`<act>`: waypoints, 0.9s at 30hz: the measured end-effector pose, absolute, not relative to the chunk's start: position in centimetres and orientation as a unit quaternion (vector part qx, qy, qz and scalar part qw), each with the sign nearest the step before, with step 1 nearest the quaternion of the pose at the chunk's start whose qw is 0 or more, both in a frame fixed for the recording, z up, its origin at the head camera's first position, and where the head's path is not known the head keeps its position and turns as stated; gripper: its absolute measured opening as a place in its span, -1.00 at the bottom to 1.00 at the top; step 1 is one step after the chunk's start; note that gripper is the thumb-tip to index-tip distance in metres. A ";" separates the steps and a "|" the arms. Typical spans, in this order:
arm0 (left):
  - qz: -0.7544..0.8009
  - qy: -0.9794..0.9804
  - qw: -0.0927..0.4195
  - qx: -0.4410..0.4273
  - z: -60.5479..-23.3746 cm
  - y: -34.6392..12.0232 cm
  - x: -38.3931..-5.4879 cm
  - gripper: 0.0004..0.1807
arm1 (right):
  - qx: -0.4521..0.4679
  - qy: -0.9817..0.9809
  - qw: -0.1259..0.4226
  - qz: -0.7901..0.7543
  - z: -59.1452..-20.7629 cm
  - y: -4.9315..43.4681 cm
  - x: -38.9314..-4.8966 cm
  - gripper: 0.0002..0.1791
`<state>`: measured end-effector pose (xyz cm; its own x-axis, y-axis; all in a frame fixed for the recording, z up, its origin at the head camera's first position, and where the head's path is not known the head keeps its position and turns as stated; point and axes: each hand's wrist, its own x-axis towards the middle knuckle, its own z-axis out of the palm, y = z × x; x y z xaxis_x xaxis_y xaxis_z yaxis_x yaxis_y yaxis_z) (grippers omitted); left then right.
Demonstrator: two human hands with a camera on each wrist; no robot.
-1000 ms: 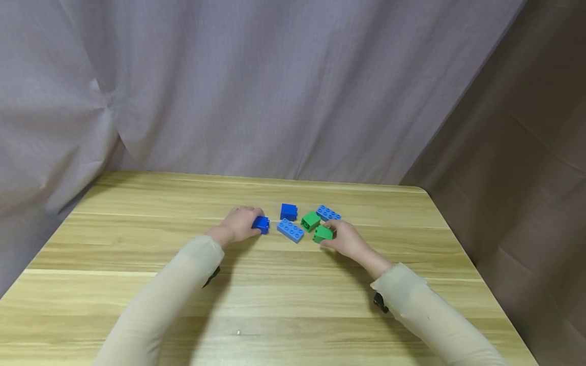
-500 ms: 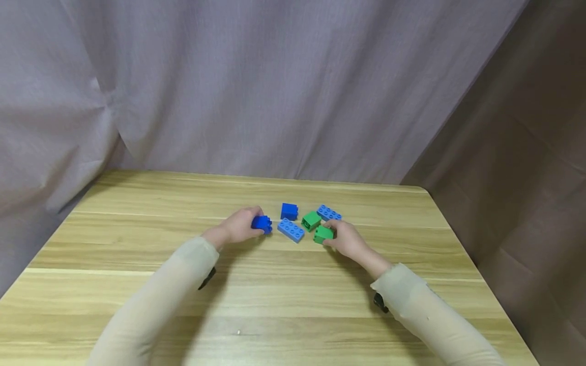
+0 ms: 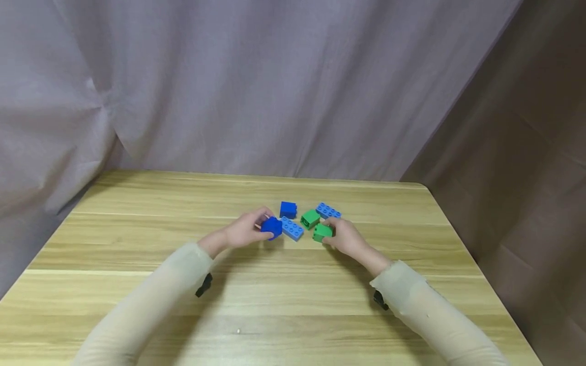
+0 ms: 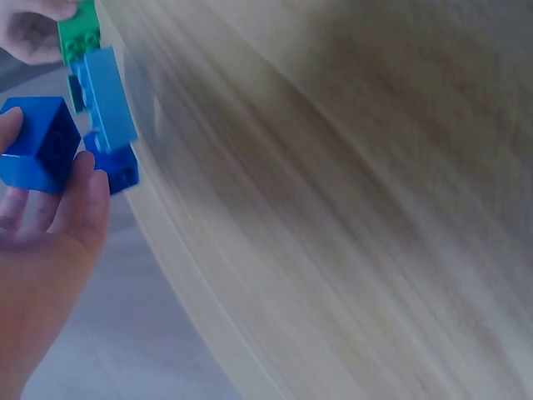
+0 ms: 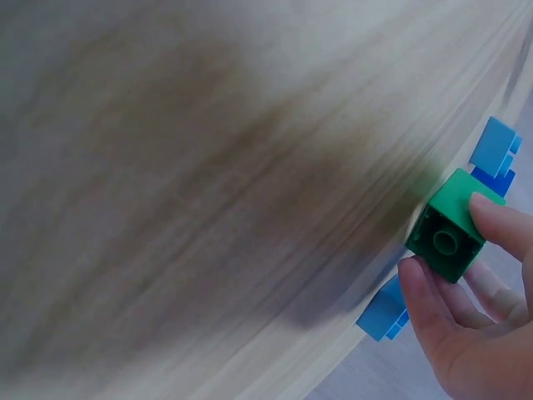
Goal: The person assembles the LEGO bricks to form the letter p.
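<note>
Between its thumb and fingers my left hand (image 3: 244, 230) grips a dark blue toy brick (image 3: 272, 228), tilted and held up beside the light blue eight-stud brick (image 3: 292, 229). The left wrist view shows this dark blue brick (image 4: 37, 143) pinched from both sides. My right hand (image 3: 346, 240) pinches a green brick (image 3: 323, 233) low over the wooden table; its hollow underside faces the right wrist camera, where the green brick (image 5: 450, 225) sits between thumb and fingers. A second green brick (image 3: 310, 219) lies on its side just behind the held green one.
Another dark blue brick (image 3: 288, 210) lies behind the light blue one. A second light blue brick (image 3: 328, 210) is at the back right, partly behind my right hand. Grey curtain (image 3: 256, 91) hangs along the table's (image 3: 274, 315) far edge.
My left hand has moved a little to the right and turned the dark blue brick as it lifted. My right hand stays nearly still with the green brick.
</note>
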<state>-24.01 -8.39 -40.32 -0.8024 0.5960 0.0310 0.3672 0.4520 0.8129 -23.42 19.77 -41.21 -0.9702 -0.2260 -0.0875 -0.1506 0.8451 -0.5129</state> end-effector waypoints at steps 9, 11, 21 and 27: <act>0.435 0.845 0.153 0.272 -40.4 -7.8 -22.6 -0.59 | -0.098 0.958 0.078 -0.259 -40.9 19.7 -23.5 -0.47; 0.428 0.848 0.148 0.275 -40.6 -7.7 -22.3 -0.60 | -0.096 0.958 0.079 -0.259 -40.8 19.6 -23.5 -0.47; 0.428 0.846 0.138 0.286 -42.2 -7.0 -21.3 -0.63 | -0.092 0.962 0.075 -0.247 -40.7 19.5 -23.6 -0.49; 0.427 0.844 0.137 0.296 -43.0 -6.8 -20.7 -0.65 | -0.093 0.962 0.076 -0.246 -40.8 19.6 -23.5 -0.48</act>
